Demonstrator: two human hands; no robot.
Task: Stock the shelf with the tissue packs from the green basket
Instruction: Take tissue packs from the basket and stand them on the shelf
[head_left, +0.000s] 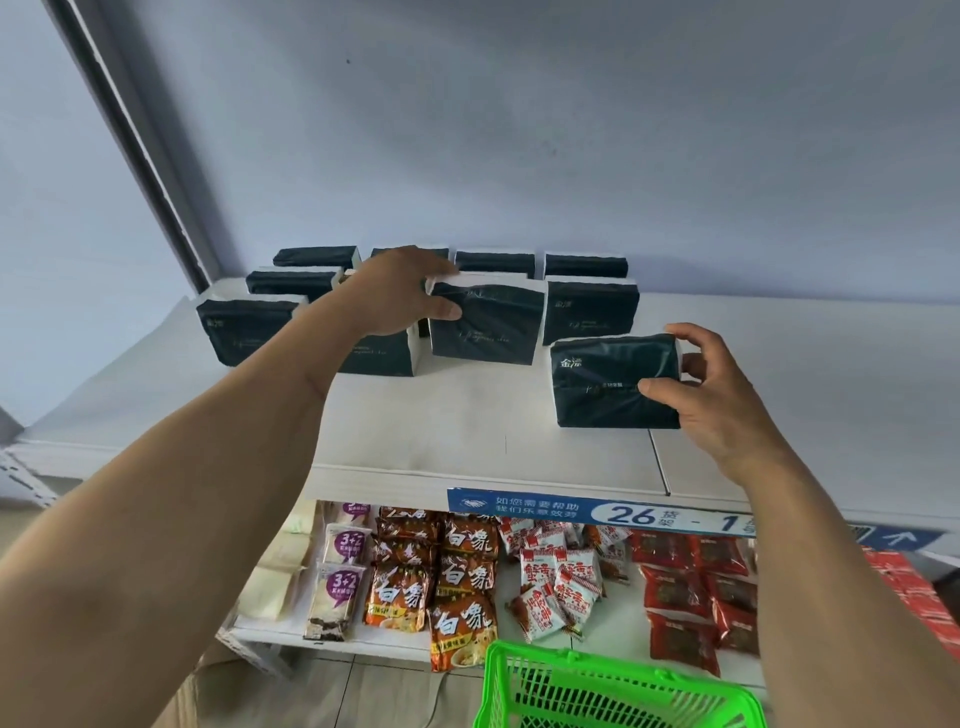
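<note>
Two dark tissue packs in hand at once on the white top shelf (467, 431). The right pack (615, 382) stands upright near the front, well apart from the rest, and the right hand (722, 395) clamps its right end, thumb across the front face and fingers curled behind. The middle pack (488, 322) stands further back, in among the group; the left hand (400, 293) grips its top left corner, thumb pressed on the front. Around it stand more packs (589, 309) in staggered rows back to the pale wall (571, 130), all upright, some just beside each other. Under the shelf edge runs a blue label strip (597, 512) reading 26. Below that, a lower shelf carries snack packets (462, 582) in orange, red and white. At the bottom edge, the green basket (618, 688); its contents are not visible.
</note>
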